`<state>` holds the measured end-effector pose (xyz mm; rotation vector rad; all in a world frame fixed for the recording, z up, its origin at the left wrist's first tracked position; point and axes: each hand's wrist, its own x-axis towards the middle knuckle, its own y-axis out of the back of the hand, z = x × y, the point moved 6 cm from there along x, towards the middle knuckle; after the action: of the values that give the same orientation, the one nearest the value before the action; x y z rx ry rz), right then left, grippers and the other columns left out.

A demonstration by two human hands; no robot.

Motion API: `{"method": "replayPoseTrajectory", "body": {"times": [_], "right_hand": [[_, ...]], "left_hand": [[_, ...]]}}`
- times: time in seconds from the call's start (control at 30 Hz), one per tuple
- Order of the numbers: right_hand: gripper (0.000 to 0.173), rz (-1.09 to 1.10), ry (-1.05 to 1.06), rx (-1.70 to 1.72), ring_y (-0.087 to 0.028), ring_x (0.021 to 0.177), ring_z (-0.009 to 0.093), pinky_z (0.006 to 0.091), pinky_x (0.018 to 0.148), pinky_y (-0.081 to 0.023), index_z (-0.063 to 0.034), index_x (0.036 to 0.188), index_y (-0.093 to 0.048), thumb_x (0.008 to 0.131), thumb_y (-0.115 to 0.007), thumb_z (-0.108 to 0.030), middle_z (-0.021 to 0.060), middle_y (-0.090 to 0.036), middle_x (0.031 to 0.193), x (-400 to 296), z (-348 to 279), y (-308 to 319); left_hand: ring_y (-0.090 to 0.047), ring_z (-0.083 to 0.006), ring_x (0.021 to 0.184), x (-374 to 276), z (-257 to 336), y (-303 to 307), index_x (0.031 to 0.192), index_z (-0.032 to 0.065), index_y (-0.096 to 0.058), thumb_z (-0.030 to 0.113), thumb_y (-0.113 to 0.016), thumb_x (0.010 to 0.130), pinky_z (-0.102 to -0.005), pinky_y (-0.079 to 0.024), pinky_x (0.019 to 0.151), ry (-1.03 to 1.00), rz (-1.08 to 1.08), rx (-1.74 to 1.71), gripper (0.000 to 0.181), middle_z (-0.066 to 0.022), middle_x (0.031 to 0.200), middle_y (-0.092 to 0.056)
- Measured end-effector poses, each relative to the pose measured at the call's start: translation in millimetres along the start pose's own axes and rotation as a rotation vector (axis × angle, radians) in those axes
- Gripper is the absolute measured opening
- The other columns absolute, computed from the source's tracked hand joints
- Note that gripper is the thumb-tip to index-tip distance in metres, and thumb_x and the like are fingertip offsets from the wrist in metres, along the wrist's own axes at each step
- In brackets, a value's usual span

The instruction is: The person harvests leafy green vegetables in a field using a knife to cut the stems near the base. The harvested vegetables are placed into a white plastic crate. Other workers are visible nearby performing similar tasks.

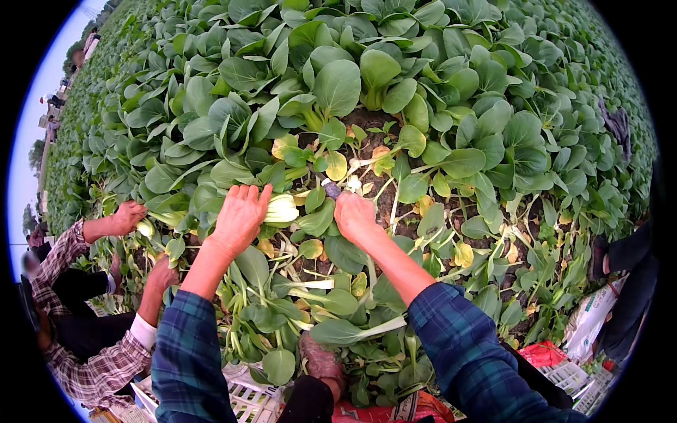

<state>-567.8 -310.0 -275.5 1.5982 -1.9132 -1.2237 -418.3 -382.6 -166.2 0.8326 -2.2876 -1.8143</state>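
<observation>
My left hand (240,217) is closed around the leaves of a cut bok choy head (282,209), its pale base pointing right. In my right hand (355,214) is a tool with a dark wrapped handle (331,189), likely a knife; its blade is hard to make out among the leaves. Both hands are low over soil strewn with yellowed leaves (336,166) and loose green stalks. Just beyond them stands the uncut edge of the bok choy rows (338,87).
A co-worker in a checked shirt (100,370) crouches at left, a hand on another bok choy (145,228). White plastic crates (248,402) and a red bag (365,412) lie below me. Another person's dark-clad leg (629,296) is at right, beside a white sack (591,317).
</observation>
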Motion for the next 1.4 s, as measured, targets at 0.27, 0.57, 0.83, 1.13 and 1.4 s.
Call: {"method": "replayPoseTrajectory", "body": {"times": [0.27, 0.57, 0.83, 1.13, 1.4], "right_hand": [[0.036, -0.111, -0.004, 0.009, -0.062, 0.074, 0.034, 0.0438, 0.065, -0.048, 0.0018, 0.075, -0.062, 0.086, -0.049, -0.03, 0.0213, -0.062, 0.074, -26.6, 5.8, 5.9], [0.043, -0.059, -0.346, 1.193, -0.047, 0.038, 0.014, 0.0272, 0.037, -0.039, -0.0034, 0.071, -0.053, 0.079, -0.063, -0.044, 0.0043, -0.051, 0.052, -51.1, -5.3, 39.9], [0.042, 0.143, -0.324, 1.397, -0.044, 0.036, 0.007, 0.0204, 0.033, -0.034, -0.0038, 0.087, -0.055, 0.075, -0.069, -0.041, 0.0003, -0.048, 0.051, -53.7, -17.2, 70.5], [0.034, -0.666, -0.288, 1.517, -0.048, 0.038, 0.008, 0.0205, 0.032, -0.036, 0.0017, 0.084, -0.06, 0.076, -0.071, -0.03, 0.0031, -0.057, 0.061, -78.2, -44.3, 35.2], [0.029, -0.654, -0.202, 1.426, -0.049, 0.045, 0.008, 0.0203, 0.039, -0.037, 0.0004, 0.088, -0.058, 0.067, -0.074, -0.011, 0.0024, -0.057, 0.065, -90.7, -39.5, 67.0]], "left_hand": [[-0.048, -0.0259, 0.087, -20.8, -6.7, -5.5, 0.125, 0.0015, -0.042, 0.002, -0.06, 0.061, -0.0354, -0.037, 0.083, 0.003, 0.068, -0.015, 0.066, -0.0106, 0.088, -0.048], [-0.048, -0.0216, 0.081, -74.9, 20.3, 4.5, 0.125, 0.0041, -0.045, 0.009, -0.051, 0.071, -0.0329, -0.039, 0.075, -0.144, 0.162, 0.035, 0.055, -0.0072, 0.084, -0.048], [-0.054, -0.0237, 0.087, -109.9, 16.5, 35.4, 0.122, 0.0042, -0.049, 0.011, -0.053, 0.071, -0.0361, -0.042, 0.081, -0.103, 0.337, 0.017, 0.052, -0.0101, 0.093, -0.054], [-0.057, -0.0214, 0.082, -139.2, 43.3, 73.8, 0.12, 0.0118, -0.054, 0.014, -0.054, 0.071, -0.0356, -0.046, 0.074, -0.235, 0.401, 0.04, 0.049, -0.0075, 0.088, -0.057], [-0.053, -0.0196, 0.081, -143.1, 52.5, 77.2, 0.126, 0.0099, -0.048, 0.014, -0.053, 0.07, -0.0335, -0.044, 0.076, -0.293, 0.356, 0.011, 0.056, -0.0058, 0.084, -0.053]]}}
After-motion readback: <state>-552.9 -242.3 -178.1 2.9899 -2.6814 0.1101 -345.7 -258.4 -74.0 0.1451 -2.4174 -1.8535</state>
